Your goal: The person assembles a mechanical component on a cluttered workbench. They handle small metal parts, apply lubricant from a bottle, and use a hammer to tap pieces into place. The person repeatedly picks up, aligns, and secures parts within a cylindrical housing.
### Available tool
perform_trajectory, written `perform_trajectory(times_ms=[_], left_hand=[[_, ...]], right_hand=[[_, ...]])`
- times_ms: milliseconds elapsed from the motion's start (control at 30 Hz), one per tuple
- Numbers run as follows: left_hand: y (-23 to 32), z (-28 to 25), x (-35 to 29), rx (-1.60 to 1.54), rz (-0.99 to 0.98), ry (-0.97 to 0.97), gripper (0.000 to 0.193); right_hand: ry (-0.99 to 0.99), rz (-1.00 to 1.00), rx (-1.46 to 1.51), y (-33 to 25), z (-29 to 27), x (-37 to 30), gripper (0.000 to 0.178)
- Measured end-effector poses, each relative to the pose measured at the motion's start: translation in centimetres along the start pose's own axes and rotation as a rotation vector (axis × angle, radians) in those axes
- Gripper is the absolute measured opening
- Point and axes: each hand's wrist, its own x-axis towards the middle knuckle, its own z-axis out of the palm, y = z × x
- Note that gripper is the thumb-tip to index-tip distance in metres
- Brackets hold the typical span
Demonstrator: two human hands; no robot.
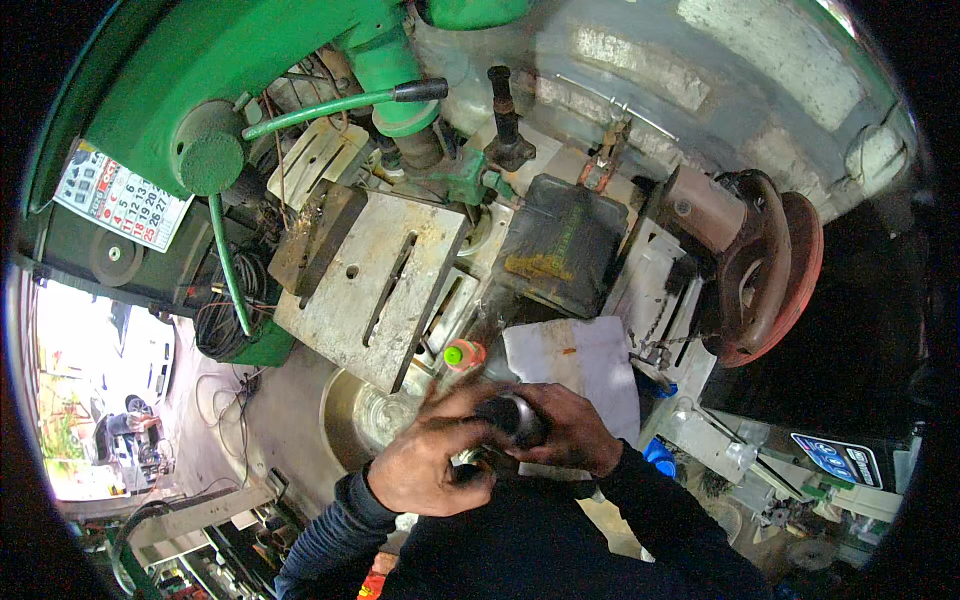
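In front of my body, both hands are around a dark, glossy, rounded metal part (515, 417) whose kind I cannot make out. My right hand (572, 425) is closed on its right side. On the left, my left hand (430, 465) curls its fingers against the same part, partly smeared by motion. Just beyond the hands stands a small orange-pink bottle with a green cap (462, 355). A round metal basin (345, 415) lies below and behind my left hand. Past my right hand a white cloth (580, 365) is spread out.
A green drill press with a long handle (330, 112) rises at the far left above its slotted metal table (375, 290). A dark box (562, 245) lies beyond the cloth. To the right stands a brown machine with a red wheel (770, 270). Cables (235, 310) hang at left.
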Motion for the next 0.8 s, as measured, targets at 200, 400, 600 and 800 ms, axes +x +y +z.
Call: perform_trajectory(times_ms=[200, 400, 600, 800], left_hand=[[-0.2, -0.1, 0.8, 0.007, -0.248, -0.178, 0.037], [0.2, -0.6, 1.5, 0.042, -0.048, 0.199, 0.051], [-0.3, 0.0, -1.7, -0.153, -0.181, 0.064, 0.047], [-6.3, 6.0, -13.0, -0.044, -0.559, 0.057, 0.040]], right_hand=[[0.015, -0.061, -0.002, 0.3, -1.1, 1.8, 0.092], [0.151, -0.071, 0.003, 0.7, -2.9, 4.2, 0.088], [0.822, 0.046, 0.059, 5.0, -9.4, 12.3, 0.099], [0.953, -0.158, 0.432, 10.1, -13.5, 29.9, 0.101]])
